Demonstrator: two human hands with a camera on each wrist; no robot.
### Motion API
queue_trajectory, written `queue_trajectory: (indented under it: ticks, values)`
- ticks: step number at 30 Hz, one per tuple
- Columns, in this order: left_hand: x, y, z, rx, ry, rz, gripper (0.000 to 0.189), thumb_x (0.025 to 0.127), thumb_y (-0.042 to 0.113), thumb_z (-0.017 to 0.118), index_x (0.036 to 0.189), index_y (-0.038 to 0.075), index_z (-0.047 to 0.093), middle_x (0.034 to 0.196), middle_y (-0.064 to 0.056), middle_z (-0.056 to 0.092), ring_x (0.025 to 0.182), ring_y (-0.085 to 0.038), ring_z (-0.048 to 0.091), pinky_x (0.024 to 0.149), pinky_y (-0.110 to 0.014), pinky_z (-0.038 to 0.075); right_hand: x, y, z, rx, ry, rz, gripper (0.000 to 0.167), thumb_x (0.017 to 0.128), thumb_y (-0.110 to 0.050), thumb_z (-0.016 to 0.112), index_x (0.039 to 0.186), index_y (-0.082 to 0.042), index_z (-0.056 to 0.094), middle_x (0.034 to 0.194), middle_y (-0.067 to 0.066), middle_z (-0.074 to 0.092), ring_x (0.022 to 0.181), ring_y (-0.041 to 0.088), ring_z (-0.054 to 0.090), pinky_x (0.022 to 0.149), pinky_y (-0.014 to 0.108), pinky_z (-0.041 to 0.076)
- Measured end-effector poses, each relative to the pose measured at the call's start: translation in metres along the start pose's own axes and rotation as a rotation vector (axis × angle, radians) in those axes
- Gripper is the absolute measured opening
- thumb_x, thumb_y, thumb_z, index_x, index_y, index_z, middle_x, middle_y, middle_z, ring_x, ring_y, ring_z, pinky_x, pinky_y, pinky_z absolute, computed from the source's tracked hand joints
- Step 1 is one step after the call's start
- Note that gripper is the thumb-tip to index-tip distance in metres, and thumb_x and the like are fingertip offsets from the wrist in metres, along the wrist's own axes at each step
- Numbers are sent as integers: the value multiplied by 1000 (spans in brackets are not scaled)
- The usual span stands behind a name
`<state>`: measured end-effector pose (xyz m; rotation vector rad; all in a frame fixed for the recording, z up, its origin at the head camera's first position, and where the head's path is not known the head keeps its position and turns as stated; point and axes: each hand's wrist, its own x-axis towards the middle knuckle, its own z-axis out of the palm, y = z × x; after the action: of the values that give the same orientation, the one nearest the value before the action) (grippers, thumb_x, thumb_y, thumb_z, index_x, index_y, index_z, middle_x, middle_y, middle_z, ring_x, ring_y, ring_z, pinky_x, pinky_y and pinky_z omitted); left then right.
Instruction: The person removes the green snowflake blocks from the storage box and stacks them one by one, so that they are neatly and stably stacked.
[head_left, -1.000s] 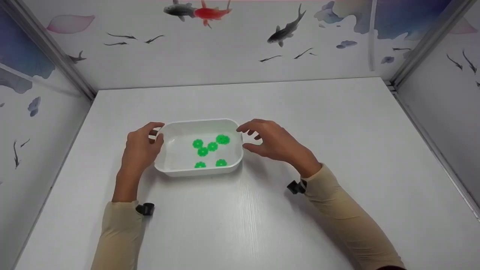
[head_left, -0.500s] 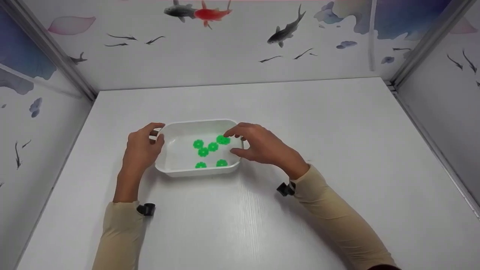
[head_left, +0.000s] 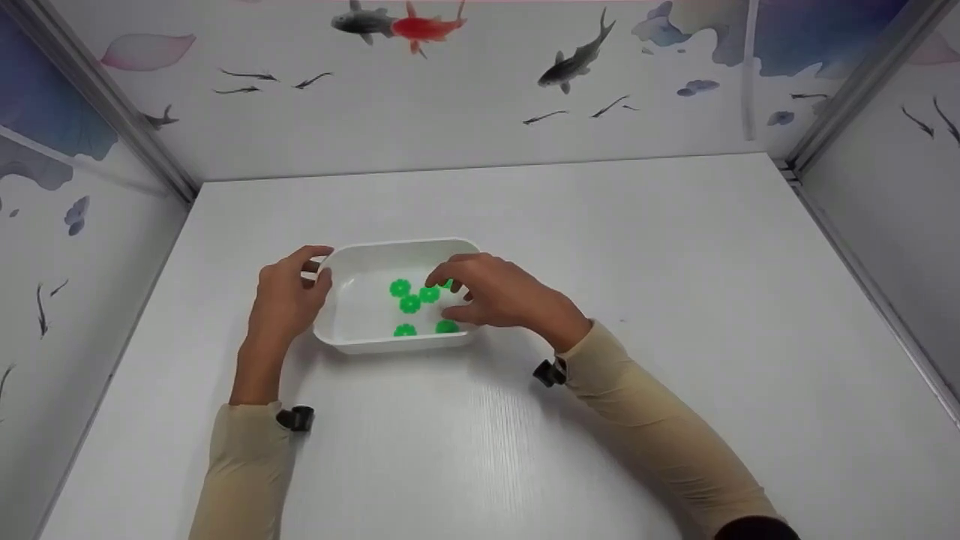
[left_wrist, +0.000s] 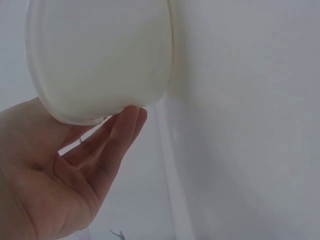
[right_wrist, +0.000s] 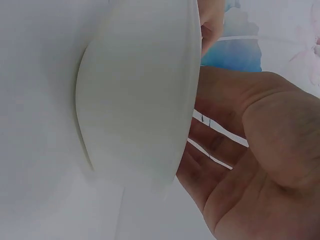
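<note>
A white tray (head_left: 360,319) with rounded corners stands on the table and has several small green flower-shaped pieces (head_left: 409,304) inside it. My left hand (head_left: 289,292) holds the tray's left end; in the left wrist view its fingertips (left_wrist: 131,112) lie against the outer wall below the rim. My right hand (head_left: 495,292) reaches over the tray's right end, thumb and fingers spread apart just above the green pieces, with nothing between them. It partly hides the piece at the far right. In the right wrist view the tray's wall covers the right fingertips.
The white table (head_left: 420,435) reaches back to a wall panel (head_left: 450,127) painted with fish. Similar side panels rise at left and right. Each sleeve has a small black camera (head_left: 300,418) at the wrist.
My right hand has moved left from beside the tray's right rim to over the green pieces inside. The left hand and the tray have stayed in place.
</note>
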<state>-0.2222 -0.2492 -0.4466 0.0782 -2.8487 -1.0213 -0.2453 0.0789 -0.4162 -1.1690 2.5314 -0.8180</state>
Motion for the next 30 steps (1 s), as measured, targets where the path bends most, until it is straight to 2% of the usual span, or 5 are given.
queue_trajectory:
  ticks: [9,16,24,30]
  values:
    - [0,1,0,-4,-7,-3,40,109,18,61,149,16,64,135,-22,73,113,-39,78,89,-54,67,9,-5,5,-44,-76,40,41,97,-14,81,138,-10,73,138,7,73,116,27,75,96,43,62]
    - [0,0,-1,-10,-13,-9,40,109,18,61,150,17,64,136,-21,72,113,-38,77,89,-53,67,16,-10,6,-81,-131,65,36,95,-12,84,131,-8,77,129,8,78,109,23,75,97,40,62]
    - [0,-1,0,-9,1,16,39,109,17,62,148,15,65,133,-22,74,111,-39,78,88,-54,67,24,-17,9,-215,-216,180,31,95,-18,83,126,-14,80,120,6,78,112,22,70,98,45,61]
    - [0,0,1,-3,7,9,39,109,18,62,148,15,65,132,-22,74,110,-39,78,88,-53,67,31,-18,12,-281,-243,206,28,94,-17,84,122,-14,81,116,4,79,106,22,72,95,44,62]
